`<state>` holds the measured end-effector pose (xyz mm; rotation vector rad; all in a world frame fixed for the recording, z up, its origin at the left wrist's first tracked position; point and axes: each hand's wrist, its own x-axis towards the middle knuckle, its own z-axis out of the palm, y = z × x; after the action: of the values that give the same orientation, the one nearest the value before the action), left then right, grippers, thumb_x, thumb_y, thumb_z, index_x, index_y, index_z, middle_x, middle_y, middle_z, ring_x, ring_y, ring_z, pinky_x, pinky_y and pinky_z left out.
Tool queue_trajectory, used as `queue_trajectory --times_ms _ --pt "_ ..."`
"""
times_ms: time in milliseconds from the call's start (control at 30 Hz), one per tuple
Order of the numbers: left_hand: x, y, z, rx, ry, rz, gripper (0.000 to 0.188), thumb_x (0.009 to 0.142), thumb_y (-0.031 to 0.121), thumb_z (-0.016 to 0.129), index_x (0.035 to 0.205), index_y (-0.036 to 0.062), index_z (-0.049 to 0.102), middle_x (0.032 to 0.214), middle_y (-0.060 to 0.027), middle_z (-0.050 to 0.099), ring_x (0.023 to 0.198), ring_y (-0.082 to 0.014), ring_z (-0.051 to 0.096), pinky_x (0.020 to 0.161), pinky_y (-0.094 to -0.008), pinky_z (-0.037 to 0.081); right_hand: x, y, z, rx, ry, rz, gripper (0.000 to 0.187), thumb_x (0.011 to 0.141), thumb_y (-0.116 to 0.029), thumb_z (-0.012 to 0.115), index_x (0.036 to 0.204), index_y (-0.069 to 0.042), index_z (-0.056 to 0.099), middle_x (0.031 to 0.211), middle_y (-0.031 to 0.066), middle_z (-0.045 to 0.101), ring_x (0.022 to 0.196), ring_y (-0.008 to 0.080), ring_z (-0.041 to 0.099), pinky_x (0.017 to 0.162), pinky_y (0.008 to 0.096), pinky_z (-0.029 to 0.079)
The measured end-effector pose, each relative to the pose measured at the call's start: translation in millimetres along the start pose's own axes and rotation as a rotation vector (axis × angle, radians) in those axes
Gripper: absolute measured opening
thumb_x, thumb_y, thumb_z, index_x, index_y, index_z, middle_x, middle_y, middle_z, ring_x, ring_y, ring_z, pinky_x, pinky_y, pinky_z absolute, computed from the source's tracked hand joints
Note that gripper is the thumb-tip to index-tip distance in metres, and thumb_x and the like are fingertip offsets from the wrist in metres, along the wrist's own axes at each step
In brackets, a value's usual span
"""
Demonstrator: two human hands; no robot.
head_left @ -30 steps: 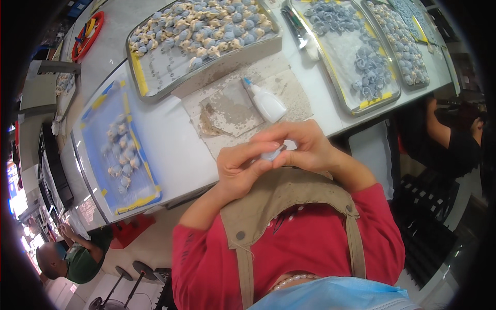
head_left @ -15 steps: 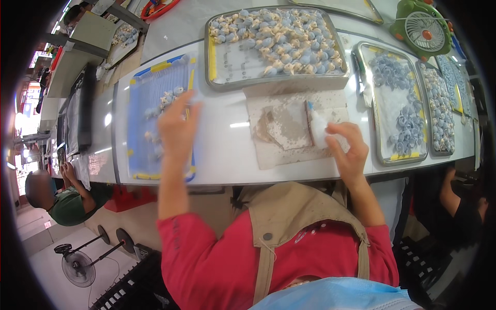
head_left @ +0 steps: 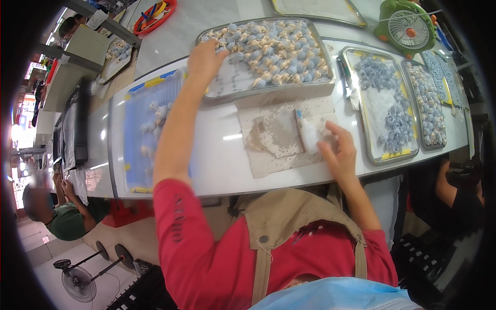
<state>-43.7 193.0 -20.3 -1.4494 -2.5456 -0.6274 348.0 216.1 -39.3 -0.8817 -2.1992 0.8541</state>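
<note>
My left hand (head_left: 204, 63) is over the left end of a large metal tray (head_left: 214, 94), thumb and forefinger apart, with nothing visible between them. Small blue-grey and cream figure-like pieces (head_left: 287, 51) crowd most of that tray. My right hand (head_left: 340, 155) has its fingers spread, close beside a white object with a blue tip, which looks like a small squeeze bottle (head_left: 311, 136). I cannot tell whether the thumb touches it. The bottle lies on a stained cardboard sheet (head_left: 268, 166). Left of my left forearm, a blue tray (head_left: 135, 111) holds several similar pieces, partly hidden.
At right stand a tray of blue-grey shell-like parts (head_left: 399, 126), a narrower tray of small pieces (head_left: 430, 111) and a green fan (head_left: 408, 31). A red basket (head_left: 155, 15) sits far left. Another person (head_left: 72, 212) is at the left; a dark-sleeved arm (head_left: 448, 194) shows at right.
My left hand has moved from above the blue tray, forward and right, to the large metal tray. My right hand stays by the bottle, slightly closer to it. The view has shifted a little.
</note>
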Motion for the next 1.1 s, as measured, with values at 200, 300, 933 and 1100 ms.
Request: queue_trajectory --times_ms 200,300,933,1100 --pt "20.1 6.5 40.1 0.021 -0.024 0.024 0.031 0.077 0.02 0.064 0.105 0.0047 0.059 0.099 -0.0181 0.063 0.09 -0.0329 0.061 0.077 -0.0382 0.048 1.8 -4.2 5.7 -0.188 -0.084 -0.042 0.052 0.071 -0.028 0.071 0.115 -0.004 0.054 0.084 0.006 0.058 0.075 0.0219 0.054 0.066 0.0354 0.038" --pt "-18.2 39.1 9.8 -0.351 0.069 0.023 0.031 0.08 0.013 0.062 0.108 0.0036 0.058 0.1 -0.013 0.063 0.085 -0.0225 0.063 0.073 -0.0318 0.049 4.9 -0.6 2.2 -0.199 -0.092 -0.007 0.046 0.069 -0.023 0.072 0.109 -0.004 0.056 0.082 0.0093 0.058 0.068 0.0259 0.054 0.066 0.0349 0.042" --pt "-240.8 133.3 -31.7 -1.661 -0.594 -0.585 0.035 0.084 0.001 0.059 0.118 0.0008 0.05 0.112 -0.012 0.057 0.083 -0.0142 0.06 0.073 -0.0241 0.049 -9.7 4.0 -10.6 0.94 -0.076 0.541 0.023 0.082 -0.015 0.064 0.099 -0.003 0.053 0.087 0.0019 0.058 0.077 0.0073 0.054 0.066 0.0231 0.046" --pt "-234.4 161.5 -26.3 -1.831 -0.496 -0.702 0.036 0.085 0.004 0.06 0.12 0.0017 0.048 0.117 -0.0137 0.055 0.084 -0.0178 0.061 0.071 -0.0258 0.05 -24.0 -5.3 -32.8 0.854 -0.064 0.483 0.022 0.081 -0.009 0.066 0.098 -0.004 0.053 0.088 0.0017 0.058 0.079 0.0067 0.054 0.068 0.0213 0.044"
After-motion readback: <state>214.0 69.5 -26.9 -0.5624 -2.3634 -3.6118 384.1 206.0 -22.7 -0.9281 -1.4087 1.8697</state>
